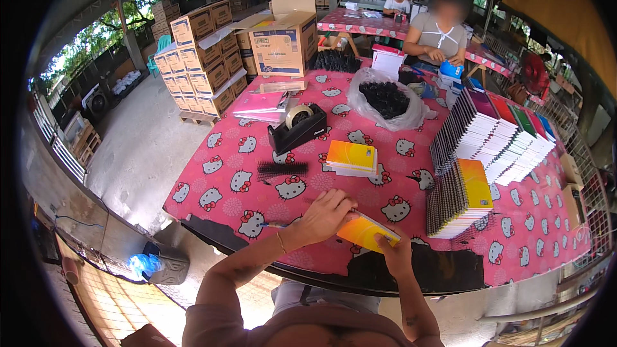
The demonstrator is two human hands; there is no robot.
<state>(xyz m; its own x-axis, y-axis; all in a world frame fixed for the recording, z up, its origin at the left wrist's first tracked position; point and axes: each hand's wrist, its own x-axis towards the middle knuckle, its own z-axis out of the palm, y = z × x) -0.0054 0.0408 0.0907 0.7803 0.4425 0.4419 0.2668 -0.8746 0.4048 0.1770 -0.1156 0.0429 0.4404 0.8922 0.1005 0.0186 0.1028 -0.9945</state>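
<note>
Both hands hold a yellow notebook [367, 232] just above the counter [257, 186] edge. The left hand [324, 215] grips its top; the right hand [395, 254] pinches the bottom corner, keeping it steady.

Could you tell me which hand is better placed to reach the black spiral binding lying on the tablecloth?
Left, probably. The left hand rests on the orange notebook's upper edge, on the same side as the black spiral binding; the right hand grips the notebook's lower right corner, farther away.
</note>
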